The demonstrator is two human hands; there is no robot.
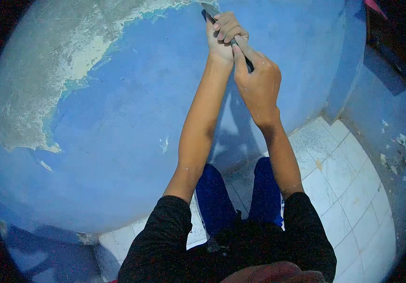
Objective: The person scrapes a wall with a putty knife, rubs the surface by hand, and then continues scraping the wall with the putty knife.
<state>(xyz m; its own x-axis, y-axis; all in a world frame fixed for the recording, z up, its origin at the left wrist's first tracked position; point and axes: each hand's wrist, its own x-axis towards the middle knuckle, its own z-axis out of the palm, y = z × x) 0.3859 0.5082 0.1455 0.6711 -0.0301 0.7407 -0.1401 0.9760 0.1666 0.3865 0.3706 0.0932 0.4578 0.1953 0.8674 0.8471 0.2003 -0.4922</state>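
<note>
Both my hands grip one scraper, its flat metal blade up at the top edge of the view, against the wall. My left hand wraps round the scraper near the blade. Lower and to the right, my right hand closes on the dark handle's rear end. The blue painted wall fills most of the view before me. Its paint is gone in a large grey-and-cream bare patch at the upper left, with a ragged edge running up to near the blade.
White floor tiles lie below, dusted near the wall corner. A dark framed object is at the upper right. Pale flakes show at the right. Small chips mark the blue paint. My legs in blue trousers are close to the wall.
</note>
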